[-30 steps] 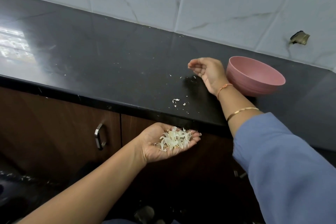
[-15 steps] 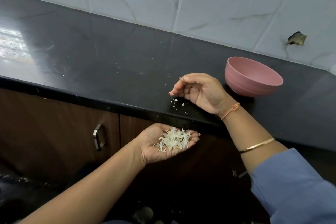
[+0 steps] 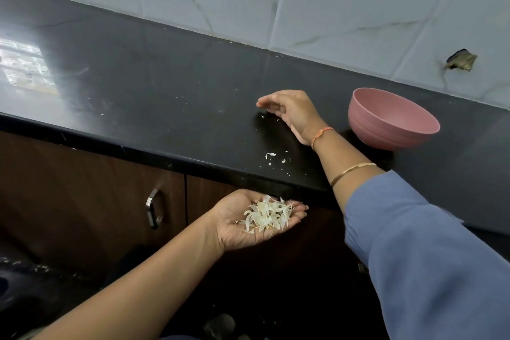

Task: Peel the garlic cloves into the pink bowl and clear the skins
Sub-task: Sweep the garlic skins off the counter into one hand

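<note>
My left hand (image 3: 248, 222) lies palm up just below the counter edge, cupping a pile of pale garlic skins (image 3: 266, 215). On the black counter (image 3: 165, 85) my right hand (image 3: 292, 113) rests on its edge with the fingers loosely curved, holding nothing. A few small skin bits (image 3: 271, 157) lie near the counter's front edge, between the two hands. The pink bowl (image 3: 392, 119) stands just right of my right wrist; its inside cannot be seen from here.
A tiled wall (image 3: 331, 8) runs behind the counter, with a broken hole (image 3: 461, 59) at the right. Brown cabinet doors with a metal handle (image 3: 153, 208) sit under the counter. A dark sink (image 3: 16, 284) shows at the lower left.
My right hand swept toward the front edge, then moved back away to the middle of the counter. The left hand stayed under the edge with its skins.
</note>
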The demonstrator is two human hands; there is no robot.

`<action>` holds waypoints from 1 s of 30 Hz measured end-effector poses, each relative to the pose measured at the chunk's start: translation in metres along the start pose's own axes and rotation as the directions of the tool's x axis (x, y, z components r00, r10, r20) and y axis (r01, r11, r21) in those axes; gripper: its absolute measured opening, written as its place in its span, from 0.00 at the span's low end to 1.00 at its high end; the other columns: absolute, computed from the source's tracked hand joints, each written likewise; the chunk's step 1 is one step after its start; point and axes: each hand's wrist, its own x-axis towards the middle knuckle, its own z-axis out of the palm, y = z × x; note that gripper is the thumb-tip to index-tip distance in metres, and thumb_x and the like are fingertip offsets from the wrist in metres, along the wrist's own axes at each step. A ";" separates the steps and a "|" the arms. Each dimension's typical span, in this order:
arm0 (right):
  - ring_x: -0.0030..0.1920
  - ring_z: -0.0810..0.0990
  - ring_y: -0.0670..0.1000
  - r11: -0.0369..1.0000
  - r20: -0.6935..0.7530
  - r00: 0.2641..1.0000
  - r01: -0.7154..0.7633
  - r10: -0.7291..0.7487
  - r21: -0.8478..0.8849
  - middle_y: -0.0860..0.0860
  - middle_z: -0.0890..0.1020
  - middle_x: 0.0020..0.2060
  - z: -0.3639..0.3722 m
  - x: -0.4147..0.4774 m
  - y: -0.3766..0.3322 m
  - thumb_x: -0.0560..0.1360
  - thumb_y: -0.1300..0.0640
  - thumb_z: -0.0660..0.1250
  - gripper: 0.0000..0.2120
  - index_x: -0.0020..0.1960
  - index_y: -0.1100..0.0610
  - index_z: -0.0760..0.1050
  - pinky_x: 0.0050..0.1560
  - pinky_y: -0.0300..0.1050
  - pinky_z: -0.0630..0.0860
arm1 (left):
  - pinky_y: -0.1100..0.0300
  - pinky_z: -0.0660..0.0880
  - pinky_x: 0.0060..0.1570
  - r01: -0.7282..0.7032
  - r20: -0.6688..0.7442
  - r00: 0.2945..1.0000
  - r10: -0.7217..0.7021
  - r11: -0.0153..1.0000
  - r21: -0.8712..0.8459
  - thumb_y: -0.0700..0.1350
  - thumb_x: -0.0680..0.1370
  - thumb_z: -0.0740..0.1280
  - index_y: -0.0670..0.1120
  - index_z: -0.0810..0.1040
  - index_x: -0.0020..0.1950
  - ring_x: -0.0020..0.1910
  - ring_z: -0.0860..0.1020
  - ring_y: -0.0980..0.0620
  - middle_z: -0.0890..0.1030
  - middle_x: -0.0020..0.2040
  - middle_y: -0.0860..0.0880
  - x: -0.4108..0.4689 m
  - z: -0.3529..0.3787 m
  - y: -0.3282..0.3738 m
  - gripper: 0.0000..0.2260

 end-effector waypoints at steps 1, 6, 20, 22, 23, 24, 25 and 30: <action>0.46 0.80 0.54 0.997 0.031 0.999 0.028 -0.026 -0.067 0.63 0.81 0.45 0.001 -0.003 -0.001 0.76 0.69 0.56 0.12 0.47 0.68 0.79 0.51 0.36 0.75 | 0.46 0.74 0.58 -0.001 -0.001 1.000 0.001 1.000 0.005 0.35 0.73 0.56 0.25 0.77 0.51 0.51 0.78 0.37 0.79 0.51 0.30 0.001 -0.001 0.000 0.16; 0.51 0.80 0.57 0.978 0.223 0.973 0.100 -0.057 -0.185 0.62 0.82 0.47 -0.002 -0.029 -0.004 0.76 0.70 0.54 0.15 0.47 0.68 0.80 0.57 0.43 0.74 | 0.46 0.70 0.62 0.000 -0.001 1.000 0.000 1.000 0.003 0.34 0.73 0.56 0.25 0.77 0.50 0.52 0.78 0.38 0.79 0.51 0.30 0.000 0.000 0.000 0.16; 0.46 0.81 0.58 0.967 0.304 0.936 0.106 -0.175 0.230 0.61 0.83 0.41 -0.012 -0.067 -0.014 0.74 0.64 0.55 0.14 0.44 0.70 0.78 0.54 0.49 0.78 | 0.44 0.66 0.62 -0.011 0.001 1.000 0.011 1.000 0.002 0.34 0.72 0.57 0.24 0.77 0.50 0.52 0.77 0.37 0.79 0.50 0.30 -0.002 0.004 -0.002 0.16; 0.45 0.82 0.55 0.944 0.016 0.989 0.137 -0.148 0.300 0.57 0.84 0.39 -0.023 -0.044 -0.015 0.75 0.64 0.57 0.12 0.43 0.66 0.79 0.57 0.51 0.75 | 0.44 0.66 0.62 -0.008 -0.002 1.000 0.008 1.000 0.003 0.35 0.73 0.57 0.25 0.77 0.50 0.52 0.77 0.38 0.79 0.50 0.30 -0.002 0.003 -0.002 0.16; 0.45 0.82 0.53 0.946 -0.110 0.989 0.130 -0.101 0.296 0.56 0.84 0.39 -0.031 -0.031 -0.013 0.76 0.65 0.57 0.12 0.43 0.64 0.79 0.59 0.50 0.74 | 0.43 0.66 0.62 -0.005 -0.003 1.000 0.005 1.000 -0.003 0.35 0.73 0.56 0.25 0.77 0.50 0.52 0.77 0.38 0.79 0.50 0.30 -0.003 0.003 -0.002 0.16; 0.45 0.82 0.52 0.960 -0.199 0.979 0.102 -0.050 0.260 0.54 0.83 0.39 -0.038 -0.020 -0.009 0.77 0.65 0.57 0.12 0.43 0.62 0.79 0.60 0.49 0.74 | 0.43 0.66 0.62 -0.003 -0.002 1.000 0.003 1.000 -0.009 0.35 0.74 0.56 0.25 0.77 0.50 0.52 0.77 0.38 0.79 0.50 0.30 -0.003 0.003 -0.002 0.16; 0.46 0.81 0.50 0.978 -0.249 0.969 0.059 -0.008 0.201 0.53 0.83 0.40 -0.042 -0.011 -0.004 0.77 0.65 0.57 0.12 0.43 0.60 0.78 0.60 0.47 0.73 | 0.43 0.65 0.62 -0.001 -0.001 1.000 0.001 1.000 -0.015 0.35 0.74 0.56 0.24 0.77 0.50 0.52 0.77 0.37 0.79 0.50 0.30 -0.003 0.003 -0.002 0.16; 0.43 0.80 0.47 0.999 -0.203 0.978 -0.044 0.049 0.032 0.53 0.81 0.39 -0.028 0.011 0.009 0.76 0.66 0.60 0.10 0.41 0.60 0.78 0.51 0.38 0.72 | 0.42 0.65 0.62 -0.005 -0.004 1.000 0.005 1.000 -0.023 0.34 0.72 0.56 0.24 0.77 0.50 0.52 0.77 0.37 0.79 0.49 0.29 -0.003 0.004 -0.002 0.16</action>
